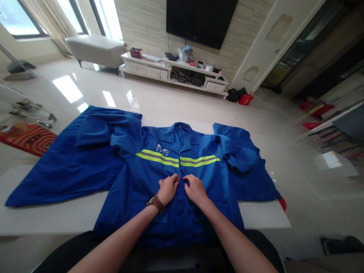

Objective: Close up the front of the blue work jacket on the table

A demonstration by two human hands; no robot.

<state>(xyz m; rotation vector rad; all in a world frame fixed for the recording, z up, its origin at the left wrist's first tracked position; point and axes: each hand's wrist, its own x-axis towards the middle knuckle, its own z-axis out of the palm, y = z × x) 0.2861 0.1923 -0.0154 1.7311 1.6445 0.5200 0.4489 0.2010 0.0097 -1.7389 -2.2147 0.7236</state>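
Note:
A blue work jacket [204, 182] lies face up in front of me, its collar pointing away. Across its chest runs a yellow-green and grey reflective stripe, with a white logo above it on the left. At the front opening, just below the stripe, my left hand [168, 189] has its fingers closed on one edge. Opposite it, my right hand [195, 190] pinches the other edge; the fingertips are partly hidden. Dark buttons show on the placket below. More blue cloth [71, 167] spreads out beneath the jacket's sleeves on both sides. A brown-strapped watch [155, 203] is on my left wrist.
The clothes lie on a white table [267, 216]. A red patterned bag [27, 139] stands at its left. Beyond the tiled floor are a low white TV cabinet [136, 67] with small items, a grey bench [96, 47] and a wall-mounted television [200, 21].

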